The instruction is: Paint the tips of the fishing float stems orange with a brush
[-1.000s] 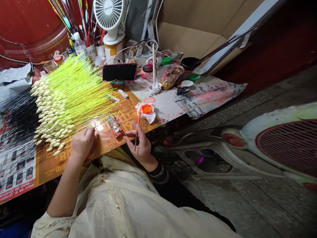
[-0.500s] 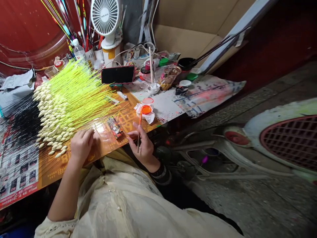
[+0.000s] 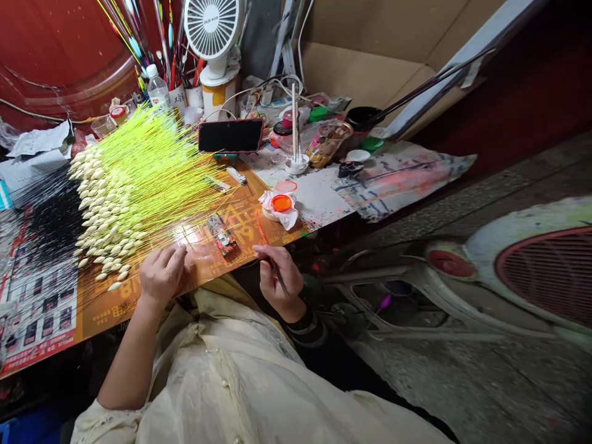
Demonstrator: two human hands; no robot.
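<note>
We record one brush (image 3: pixel 263 232), pinched between thumb and fingers of the right hand (image 3: pixel 283 280); half a second ago its orange end overlapped the orange paint cup (image 3: pixel 281 203), and now it slants away, just left of the cup's crumpled white tissue (image 3: pixel 291 219). Left hand (image 3: pixel 161 271): fingers curled, pressed together; we cannot tell whether they grip anything.

Also listed: one paint-spattered block (image 3: pixel 222 237), between the hands; a heap of pale-bodied, yellow-stemmed rods (image 3: pixel 108 209), its stems lying between left hand and phone (image 3: pixel 231 135); one white fan (image 3: pixel 213 28).

Surface: orange printed sheet (image 3: pixel 198 253). Room: red wall (image 3: pixel 50 55), grey floor (image 3: pixel 416 376).
</note>
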